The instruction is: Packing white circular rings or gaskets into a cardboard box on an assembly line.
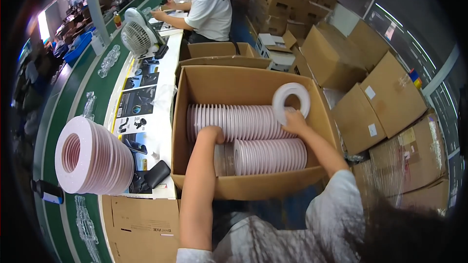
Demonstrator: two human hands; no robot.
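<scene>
Inside an open cardboard box (273, 184) lie two rows of pale pinkish-white flat rings, standing on edge. The far row of rings (239, 121) is longer than the near row of rings (273, 157). My right hand (295, 122) is closed on the lower edge of a white ring (305, 98), raised at the far row's right end with its round hole showing. My left hand (212, 135) reaches into the box against the front of the far row, left of the near row. Its fingers point down and are mostly hidden.
On the left, a leaning stack of similar rings (100, 158) stands by a black item (157, 174) on the white worktop. Beyond it are a fan (138, 36) and a green conveyor (95, 85) with clear plastic parts. A co-worker (212, 7) sits ahead; cartons (336, 53) crowd the right.
</scene>
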